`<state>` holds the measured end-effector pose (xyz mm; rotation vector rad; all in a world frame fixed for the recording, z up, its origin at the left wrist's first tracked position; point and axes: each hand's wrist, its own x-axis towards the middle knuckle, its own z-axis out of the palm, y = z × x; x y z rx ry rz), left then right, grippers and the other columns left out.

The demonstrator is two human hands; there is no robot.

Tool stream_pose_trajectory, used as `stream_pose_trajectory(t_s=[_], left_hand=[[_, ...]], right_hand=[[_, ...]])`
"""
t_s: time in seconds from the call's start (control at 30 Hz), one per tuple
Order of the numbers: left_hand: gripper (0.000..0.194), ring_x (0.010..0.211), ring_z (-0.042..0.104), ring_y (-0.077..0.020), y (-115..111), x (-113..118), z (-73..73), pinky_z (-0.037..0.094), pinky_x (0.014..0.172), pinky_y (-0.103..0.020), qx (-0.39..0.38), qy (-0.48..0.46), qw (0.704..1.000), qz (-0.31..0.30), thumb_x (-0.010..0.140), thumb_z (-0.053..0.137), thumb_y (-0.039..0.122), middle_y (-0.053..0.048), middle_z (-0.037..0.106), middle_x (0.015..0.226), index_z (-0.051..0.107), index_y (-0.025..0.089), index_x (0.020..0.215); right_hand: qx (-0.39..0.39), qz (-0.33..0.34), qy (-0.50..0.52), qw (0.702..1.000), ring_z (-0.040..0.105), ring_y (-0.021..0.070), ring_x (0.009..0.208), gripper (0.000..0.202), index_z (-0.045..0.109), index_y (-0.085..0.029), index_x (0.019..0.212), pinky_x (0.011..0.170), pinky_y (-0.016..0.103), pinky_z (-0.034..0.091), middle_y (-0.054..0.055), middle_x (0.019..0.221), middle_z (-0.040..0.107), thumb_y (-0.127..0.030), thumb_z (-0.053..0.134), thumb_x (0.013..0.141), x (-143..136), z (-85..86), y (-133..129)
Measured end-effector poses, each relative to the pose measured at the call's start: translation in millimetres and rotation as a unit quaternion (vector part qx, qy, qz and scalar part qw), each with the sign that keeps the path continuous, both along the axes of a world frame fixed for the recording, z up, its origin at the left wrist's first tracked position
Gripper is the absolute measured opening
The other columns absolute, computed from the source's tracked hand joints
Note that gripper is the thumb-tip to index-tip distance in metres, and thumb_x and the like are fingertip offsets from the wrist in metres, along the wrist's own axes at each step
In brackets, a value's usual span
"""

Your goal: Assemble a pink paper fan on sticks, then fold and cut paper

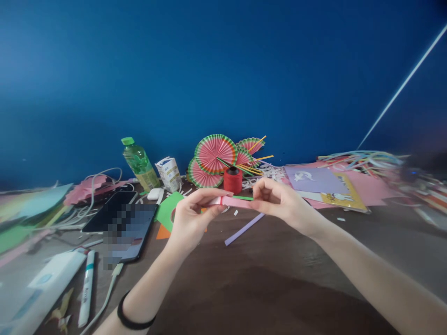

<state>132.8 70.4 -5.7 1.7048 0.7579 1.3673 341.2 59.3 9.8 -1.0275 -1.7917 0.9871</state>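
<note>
My left hand [192, 216] pinches one end of a pale pink folded paper strip [237, 202] between thumb and fingers. A narrow red band crosses the strip close to the left fingertips. The other end is gripped by my right hand [274, 200], thumb against curled fingers. A thin green strip [243, 198] shows just behind the pink one; whether it is held, I cannot tell. Just beyond the hands stands a red spool of thread [233, 180]. A purple paper strip [243, 230] lies on the dark table below them.
Watermelon-patterned paper fans [215, 154] lean at the back by the blue wall. Left are a green-capped bottle [141, 165], a small carton [169, 174], a phone [134, 232] and a white marker [86, 288]. Coloured paper and a yellow packet [344, 193] lie right.
</note>
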Motion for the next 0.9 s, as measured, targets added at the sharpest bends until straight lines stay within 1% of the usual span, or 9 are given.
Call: stream_pose_trajectory(t_s=[0.17, 0.23, 0.3, 0.4, 0.5, 0.6, 0.67, 0.73, 0.9], left_hand=[[0.017, 0.081, 0.066, -0.0167, 4.0, 0.6, -1.7, 0.053, 0.071, -0.022, -0.013, 0.005, 1.000, 0.015, 0.072, 0.068, 0.021, -0.005, 0.071, 0.086, 0.067, 0.017, 0.088], [0.017, 0.082, 0.066, -0.0177, 4.2, 0.4, -1.4, 0.054, 0.071, -0.023, -0.011, 0.006, 1.000, 0.029, 0.072, 0.068, 0.021, -0.005, 0.071, 0.086, 0.067, 0.017, 0.088], [0.017, 0.081, 0.066, -0.0181, 3.5, 0.3, -1.2, 0.053, 0.071, -0.025, 0.001, 0.024, 0.998, 0.052, 0.072, 0.066, 0.020, -0.005, 0.071, 0.087, 0.067, 0.017, 0.088], [0.016, 0.081, 0.065, -0.0177, 1.5, 1.0, -1.7, 0.052, 0.072, -0.026, 0.041, 0.083, 0.991, 0.094, 0.073, 0.063, 0.017, -0.004, 0.070, 0.089, 0.068, 0.019, 0.088], [0.019, 0.085, 0.063, -0.0178, -1.4, 3.1, -3.0, 0.050, 0.075, -0.027, 0.076, 0.139, 0.981, 0.111, 0.074, 0.061, 0.015, -0.003, 0.070, 0.091, 0.068, 0.021, 0.091], [0.018, 0.086, 0.062, -0.0182, -4.8, 5.6, -3.6, 0.048, 0.078, -0.029, 0.093, 0.160, 0.977, 0.102, 0.076, 0.060, 0.016, -0.003, 0.070, 0.093, 0.068, 0.023, 0.091], [0.017, 0.087, 0.062, -0.0184, -7.4, 7.3, -2.9, 0.047, 0.078, -0.030, 0.101, 0.166, 0.976, 0.095, 0.077, 0.059, 0.016, -0.003, 0.070, 0.091, 0.068, 0.023, 0.090], [0.017, 0.086, 0.061, -0.0182, -9.9, 9.1, -1.4, 0.047, 0.077, -0.030, 0.107, 0.169, 0.976, 0.085, 0.077, 0.059, 0.015, -0.002, 0.070, 0.088, 0.069, 0.023, 0.089], [0.016, 0.083, 0.061, -0.0182, -13.9, 13.1, 1.6, 0.046, 0.081, -0.032, 0.110, 0.159, 0.979, 0.065, 0.076, 0.061, 0.015, -0.001, 0.071, 0.084, 0.069, 0.025, 0.085]], right_hand=[[-0.020, 0.020, 0.049, 0.998, 0.049, 0.0097, 0.061, 0.020, 0.054, -0.018, 0.083, 0.057, 0.023, 0.040, -0.001, 0.070, 0.051, -0.037, 0.051, 0.085, 2.6, -3.3, 5.6], [0.001, 0.000, 0.050, 0.999, 0.049, 0.0103, 0.060, 0.021, 0.055, -0.018, 0.085, 0.056, 0.024, 0.040, -0.001, 0.067, 0.051, -0.037, 0.048, 0.087, 3.1, -5.1, 6.5], [0.059, -0.059, 0.032, 0.996, 0.049, 0.0109, 0.061, 0.018, 0.055, -0.018, 0.084, 0.056, 0.024, 0.039, -0.001, 0.067, 0.052, -0.034, 0.047, 0.087, 3.0, -6.0, 5.6], [0.202, -0.118, -0.015, 0.972, 0.049, 0.0114, 0.064, 0.011, 0.053, -0.018, 0.082, 0.058, 0.025, 0.039, 0.000, 0.071, 0.053, -0.028, 0.050, 0.086, 0.9, -5.9, 1.2], [0.321, -0.078, -0.095, 0.939, 0.048, 0.0123, 0.065, 0.009, 0.053, -0.018, 0.082, 0.062, 0.026, 0.038, 0.000, 0.069, 0.052, -0.027, 0.057, 0.083, -3.3, -6.4, -3.2], [0.369, -0.049, -0.154, 0.915, 0.048, 0.0134, 0.066, 0.013, 0.053, -0.018, 0.079, 0.064, 0.027, 0.037, 0.000, 0.068, 0.053, -0.027, 0.062, 0.080, -7.7, -8.7, -4.7], [0.356, -0.042, -0.160, 0.920, 0.048, 0.0131, 0.066, 0.013, 0.053, -0.017, 0.078, 0.064, 0.027, 0.037, 0.000, 0.068, 0.054, -0.026, 0.062, 0.080, -9.6, -10.3, -4.7], [0.318, -0.036, -0.149, 0.936, 0.049, 0.0122, 0.066, 0.012, 0.053, -0.017, 0.077, 0.062, 0.025, 0.037, -0.001, 0.068, 0.053, -0.024, 0.062, 0.080, -10.5, -11.0, -4.9], [0.145, -0.005, -0.090, 0.985, 0.045, 0.0090, 0.059, 0.016, 0.052, -0.017, 0.072, 0.054, 0.022, 0.035, -0.003, 0.064, 0.049, -0.028, 0.061, 0.080, -10.1, -8.7, -6.1]])
